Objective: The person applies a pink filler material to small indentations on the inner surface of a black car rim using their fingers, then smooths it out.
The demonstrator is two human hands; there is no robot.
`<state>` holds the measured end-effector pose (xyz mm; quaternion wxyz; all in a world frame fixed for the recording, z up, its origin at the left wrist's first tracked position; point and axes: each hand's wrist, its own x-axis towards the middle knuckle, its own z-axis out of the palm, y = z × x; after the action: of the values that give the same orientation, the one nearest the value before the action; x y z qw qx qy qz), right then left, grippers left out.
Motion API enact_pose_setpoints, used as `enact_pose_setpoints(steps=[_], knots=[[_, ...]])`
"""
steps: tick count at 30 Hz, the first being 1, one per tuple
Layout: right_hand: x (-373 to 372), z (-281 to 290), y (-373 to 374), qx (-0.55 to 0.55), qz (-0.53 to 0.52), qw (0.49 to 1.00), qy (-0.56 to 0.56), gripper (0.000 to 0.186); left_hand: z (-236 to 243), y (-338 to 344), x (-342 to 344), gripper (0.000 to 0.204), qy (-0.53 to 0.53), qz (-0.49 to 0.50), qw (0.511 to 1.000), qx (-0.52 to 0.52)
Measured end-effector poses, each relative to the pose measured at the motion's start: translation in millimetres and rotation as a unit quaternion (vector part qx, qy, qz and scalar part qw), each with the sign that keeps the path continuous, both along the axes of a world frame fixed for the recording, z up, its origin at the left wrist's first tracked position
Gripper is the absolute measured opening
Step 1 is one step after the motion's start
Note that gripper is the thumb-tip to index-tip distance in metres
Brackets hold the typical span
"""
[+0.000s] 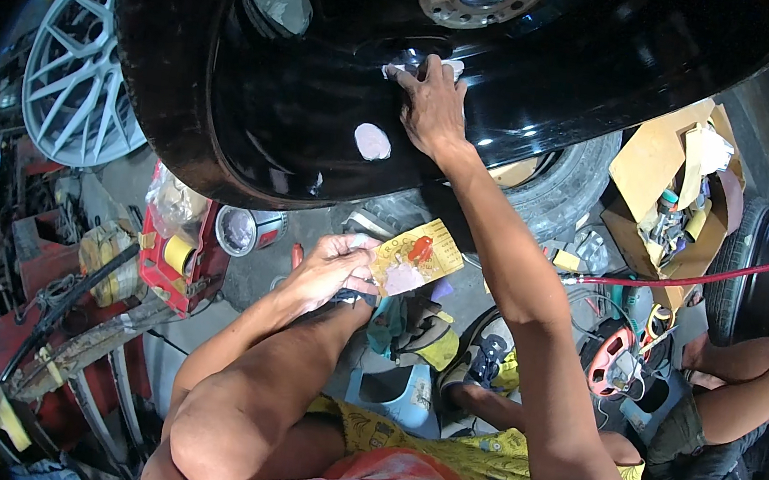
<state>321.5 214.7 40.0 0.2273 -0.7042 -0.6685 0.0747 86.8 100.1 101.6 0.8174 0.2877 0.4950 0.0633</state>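
My left hand [333, 270] pinches a yellow printed card [440, 246] by its left edge. On the card lie a pale pink dab of putty [402, 279] and an orange-red smear. Pale residue coats some left fingers. My right hand [435, 112] presses its bent fingers against a large glossy black part [293, 127], over a pale patch beside an opening. Something pale shows at the fingertips; whether it is a thin tool or only putty, I cannot tell. Below and left of this hand, a rounded pink putty patch [372, 142] sits on the black surface.
A grey spoked wheel rim [84, 68] stands at left. Below the black part are a tin [250, 231] and a red tray [177, 265]. A tyre [558, 193], a cardboard box [646, 155], a red hose [709, 276] and a blue stool [404, 406] lie around; another person's leg [734, 389] is at right.
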Motion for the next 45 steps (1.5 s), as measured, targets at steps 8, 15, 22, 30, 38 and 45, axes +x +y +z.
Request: enact_pose_setpoints(steps=[8,15,22,30,38,45], knots=[[25,-14,-1,-0.005,-0.018,0.996,-0.086,0.052,-2,-2,-6,0.022,-0.001,0.009,1.000,0.006],[49,-26,1,-0.037,-0.056,0.988,-0.141,0.058,0,0,-3,0.023,0.004,-0.013,1.000,0.017],[66,-27,-6,-0.036,-0.088,0.984,-0.151,0.060,-5,-1,-3,0.024,0.000,-0.007,1.000,0.015],[47,-17,-15,-0.033,-0.059,0.995,-0.074,0.046,-7,-2,-3,0.023,0.012,-0.009,1.000,0.027],[22,-13,-11,-0.024,-0.023,0.998,-0.045,0.057,-4,-2,-1,0.022,0.012,-0.007,1.000,0.025],[14,-9,-9,-0.018,0.014,0.999,-0.038,0.058,-5,-2,-2,0.025,0.016,-0.002,1.000,0.019]])
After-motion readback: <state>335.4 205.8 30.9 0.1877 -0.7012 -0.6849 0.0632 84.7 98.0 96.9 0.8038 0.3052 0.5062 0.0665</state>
